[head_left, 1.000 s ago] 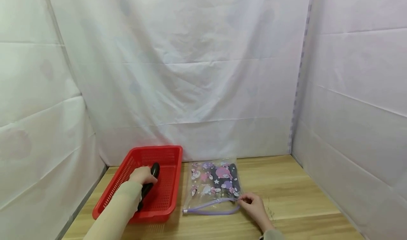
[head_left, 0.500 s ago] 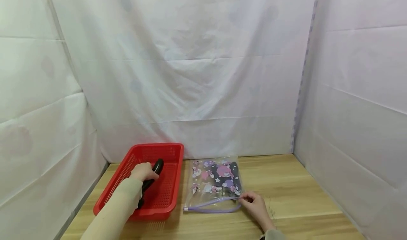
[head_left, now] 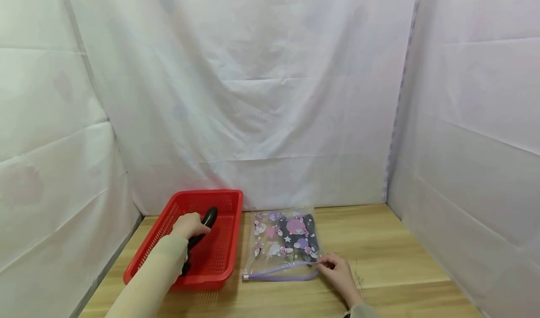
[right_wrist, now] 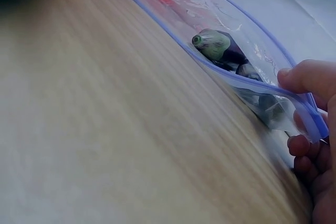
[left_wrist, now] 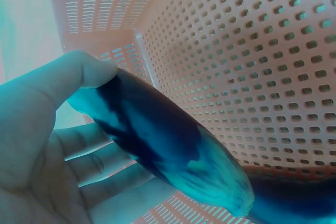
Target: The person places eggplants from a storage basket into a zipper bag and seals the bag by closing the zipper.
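Observation:
My left hand (head_left: pixel 190 225) grips a long dark eggplant (head_left: pixel 211 216) inside the red basket (head_left: pixel 237 240). In the left wrist view, the thumb lies across this eggplant's upper end, with the fingers underneath it. A second eggplant (left_wrist: pixel 296 203) lies in the basket beyond it. With thumb and fingers, my right hand (head_left: pixel 339 273) pinches the purple-rimmed mouth of a clear zip bag (head_left: pixel 261 262). The bag lies flat on the table, printed with cartoon figures, its mouth parted. Inside it are dark eggplants, one showing its green stem end (right_wrist: pixel 214 45); how many is hidden.
The wood-grain table (head_left: pixel 371 238) extends to the right of the bag. White cloth (head_left: pixel 270 121) hangs behind and on both sides. The basket stands at the left, close beside the bag.
The eggplant in my left hand has shifted slightly up and to the right within the basket. My right hand keeps its pinch on the bag's mouth.

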{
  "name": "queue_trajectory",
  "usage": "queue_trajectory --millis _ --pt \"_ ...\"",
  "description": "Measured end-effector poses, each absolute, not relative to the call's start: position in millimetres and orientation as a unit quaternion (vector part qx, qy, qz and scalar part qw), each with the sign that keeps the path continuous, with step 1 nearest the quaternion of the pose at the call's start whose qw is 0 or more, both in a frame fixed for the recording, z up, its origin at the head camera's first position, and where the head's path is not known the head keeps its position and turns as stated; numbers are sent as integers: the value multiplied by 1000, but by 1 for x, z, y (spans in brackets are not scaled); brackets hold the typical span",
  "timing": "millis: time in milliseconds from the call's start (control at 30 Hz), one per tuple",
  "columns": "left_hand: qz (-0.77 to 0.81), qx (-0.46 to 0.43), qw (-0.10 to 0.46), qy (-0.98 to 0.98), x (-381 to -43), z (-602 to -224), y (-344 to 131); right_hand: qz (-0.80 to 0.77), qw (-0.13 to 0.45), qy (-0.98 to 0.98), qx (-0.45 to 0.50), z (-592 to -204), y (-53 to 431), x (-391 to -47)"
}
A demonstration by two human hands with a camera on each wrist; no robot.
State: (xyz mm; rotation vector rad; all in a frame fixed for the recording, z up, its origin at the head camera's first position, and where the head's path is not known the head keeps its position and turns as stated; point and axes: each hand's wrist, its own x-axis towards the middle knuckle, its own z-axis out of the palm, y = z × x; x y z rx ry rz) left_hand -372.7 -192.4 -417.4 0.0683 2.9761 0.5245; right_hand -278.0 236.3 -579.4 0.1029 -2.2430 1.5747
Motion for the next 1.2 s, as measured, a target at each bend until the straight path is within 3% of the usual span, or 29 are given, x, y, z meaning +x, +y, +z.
queue_trajectory --millis 400,767,1200 --pt "181 24 43 982 -369 -414 -195 573 183 -798 34 -597 242 -284" --pt "172 38 40 984 -371 -401 -193 566 200 -799 42 -556 230 -264" --pt "195 44 45 979 -363 -400 -191 570 184 -800 35 -555 231 -264"
